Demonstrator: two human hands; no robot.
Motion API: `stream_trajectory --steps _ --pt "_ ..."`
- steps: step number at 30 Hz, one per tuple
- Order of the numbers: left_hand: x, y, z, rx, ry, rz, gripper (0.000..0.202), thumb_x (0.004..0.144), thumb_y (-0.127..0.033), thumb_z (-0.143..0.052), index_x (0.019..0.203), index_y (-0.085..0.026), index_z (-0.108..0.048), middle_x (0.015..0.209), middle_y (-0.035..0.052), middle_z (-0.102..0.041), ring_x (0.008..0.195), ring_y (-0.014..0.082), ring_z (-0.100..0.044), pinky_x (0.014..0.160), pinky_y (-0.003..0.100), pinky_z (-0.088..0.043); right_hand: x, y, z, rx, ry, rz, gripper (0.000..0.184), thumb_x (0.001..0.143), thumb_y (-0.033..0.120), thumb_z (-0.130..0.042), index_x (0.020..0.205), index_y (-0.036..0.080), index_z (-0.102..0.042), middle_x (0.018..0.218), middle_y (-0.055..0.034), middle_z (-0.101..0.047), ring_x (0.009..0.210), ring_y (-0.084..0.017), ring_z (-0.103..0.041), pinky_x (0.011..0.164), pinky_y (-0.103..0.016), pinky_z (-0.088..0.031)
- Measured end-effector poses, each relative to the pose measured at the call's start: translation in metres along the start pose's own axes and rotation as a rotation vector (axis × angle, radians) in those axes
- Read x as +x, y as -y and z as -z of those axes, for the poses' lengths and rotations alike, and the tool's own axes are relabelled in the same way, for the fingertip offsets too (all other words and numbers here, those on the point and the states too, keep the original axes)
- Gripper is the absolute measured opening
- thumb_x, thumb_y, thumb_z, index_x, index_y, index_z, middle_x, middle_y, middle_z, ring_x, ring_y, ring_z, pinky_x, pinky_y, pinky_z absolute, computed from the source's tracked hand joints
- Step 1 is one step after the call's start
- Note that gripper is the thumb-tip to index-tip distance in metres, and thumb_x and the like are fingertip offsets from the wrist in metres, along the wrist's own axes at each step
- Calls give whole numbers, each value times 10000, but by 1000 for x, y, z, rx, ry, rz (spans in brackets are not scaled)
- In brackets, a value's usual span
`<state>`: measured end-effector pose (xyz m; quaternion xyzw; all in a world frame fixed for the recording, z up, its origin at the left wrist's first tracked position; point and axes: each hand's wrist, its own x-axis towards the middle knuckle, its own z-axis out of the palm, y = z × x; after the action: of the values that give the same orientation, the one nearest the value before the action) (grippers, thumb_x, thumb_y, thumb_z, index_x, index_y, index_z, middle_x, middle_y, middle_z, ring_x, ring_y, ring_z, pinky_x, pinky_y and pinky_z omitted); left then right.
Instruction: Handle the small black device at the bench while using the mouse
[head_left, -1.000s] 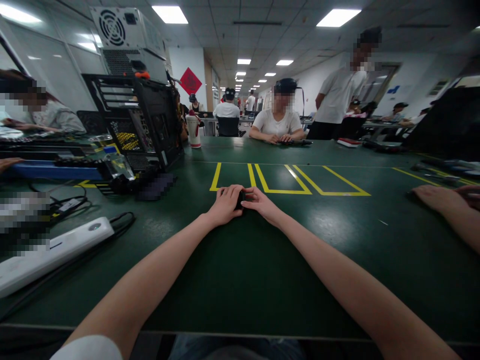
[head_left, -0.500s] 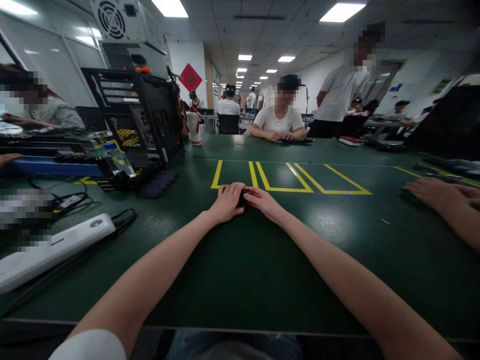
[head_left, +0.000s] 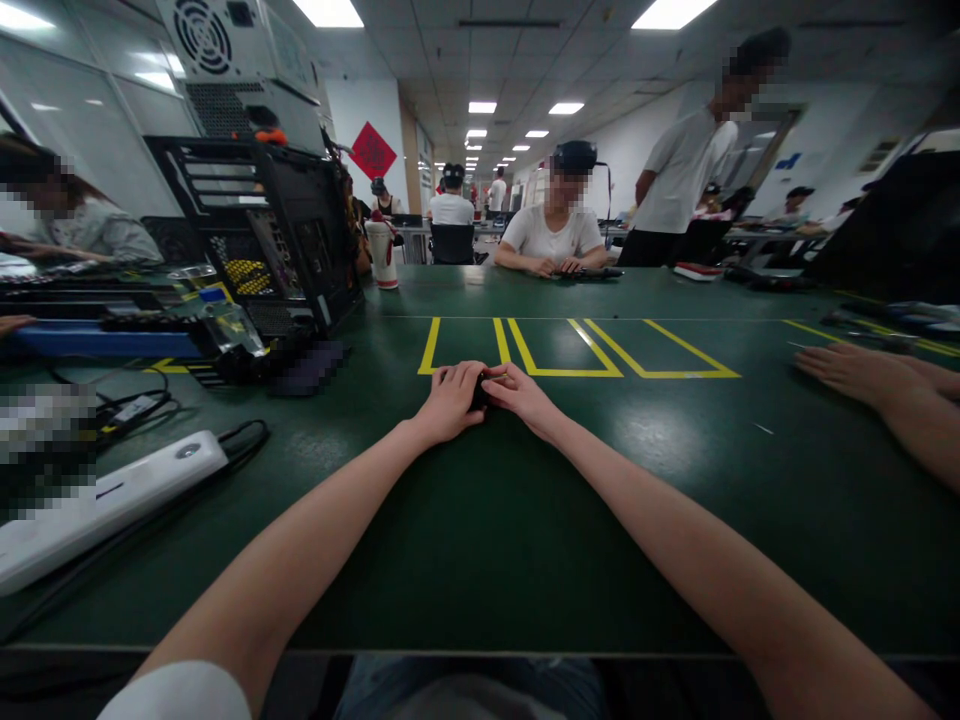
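Note:
A small black object [head_left: 478, 393], mostly hidden by fingers, is held low over the green table [head_left: 465, 540]. My left hand [head_left: 452, 402] wraps round it from the left, with the thumb on the near side. From the other side, my right hand [head_left: 523, 396] meets it with fingertips pinched together. Whatever sits between those right fingertips is too small and covered to name. Both hands are just below the yellow tape outlines [head_left: 525, 372], and their fingers nearly touch each other.
At the left are a white power strip [head_left: 161, 478], cables, a water bottle [head_left: 231, 322] and an open black computer case [head_left: 304, 235]. A white cup [head_left: 384, 255] stands behind. Another person's hands [head_left: 862, 375] rest on the table at right; someone sits opposite.
The view has shifted slightly. My hands stay together round the black object, with the right fingers slightly moved against it. The other person's hands at right have shifted a little left.

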<state>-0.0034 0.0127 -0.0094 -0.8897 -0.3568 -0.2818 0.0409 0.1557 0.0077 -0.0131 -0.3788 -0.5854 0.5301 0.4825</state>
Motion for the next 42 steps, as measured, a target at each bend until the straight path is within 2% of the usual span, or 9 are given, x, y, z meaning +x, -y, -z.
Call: stream_trajectory --steps 5,12,15,21,27,30,36,39,42 --pt "0 -1 1 3 8 -3 534 695 -210 -538 1167 -178 -289 1191 109 -416 1131 256 -384 943 433 -255 2 -1 4 -13 42 -44 320 685 330 -624 967 216 -525 977 -33 -553 904 -149 -536 856 -353 -417" --pt "0 1 -1 -1 1 -1 550 680 -211 -556 1161 -180 -291 1191 105 -417 1136 257 -379 942 428 -255 0 0 6 -91 76 51 365 634 268 -672 957 232 -506 905 -4 -559 914 -149 -518 869 -362 -392" --pt "0 1 -1 5 1 4 539 682 -216 -555 1155 -181 -299 1189 104 -419 1131 259 -382 937 430 -258 -1 1 3 -54 56 17 379 625 273 -680 956 236 -500 841 13 -571 848 -132 -540 850 -344 -399" --pt "-1 1 -1 -1 -11 -6 538 683 -209 -556 1156 -183 -299 1177 102 -427 1122 256 -390 936 427 -257 -1 2 -4 -27 -33 5 241 685 371 -614 860 227 -533 773 20 -587 749 -113 -551 744 -297 -441" --pt "0 2 -3 9 -20 1 550 676 -200 -553 1162 -174 -296 1188 112 -422 1128 262 -386 930 430 -264 2 1 -3 5 -54 -56 297 670 326 -639 928 221 -536 915 -11 -584 858 -134 -550 795 -311 -440" --pt "0 2 -3 7 -18 3 546 678 -206 -555 1160 -174 -300 1188 110 -420 1125 261 -388 934 434 -260 4 -1 1 11 1 -76 309 673 315 -638 945 213 -535 905 -20 -578 855 -136 -548 828 -335 -425" --pt "0 2 -4 -5 -18 4 554 669 -208 -566 1156 -182 -304 1191 102 -418 1122 259 -388 939 434 -255 2 -3 9 -36 85 15 409 594 226 -707 949 247 -504 843 17 -583 882 -135 -539 871 -347 -387" --pt "0 2 -4 -13 -15 4 553 671 -208 -565 1158 -186 -303 1186 101 -418 1124 260 -387 940 439 -252 0 0 5 -13 77 -19 358 624 287 -685 929 244 -503 808 22 -588 828 -126 -555 839 -341 -404" --pt "0 2 -4 -8 -11 -3 561 671 -209 -566 1164 -188 -299 1185 103 -420 1129 263 -382 939 442 -250 -1 3 0 14 15 -28 259 670 362 -632 859 228 -516 746 27 -584 757 -116 -558 778 -324 -430"
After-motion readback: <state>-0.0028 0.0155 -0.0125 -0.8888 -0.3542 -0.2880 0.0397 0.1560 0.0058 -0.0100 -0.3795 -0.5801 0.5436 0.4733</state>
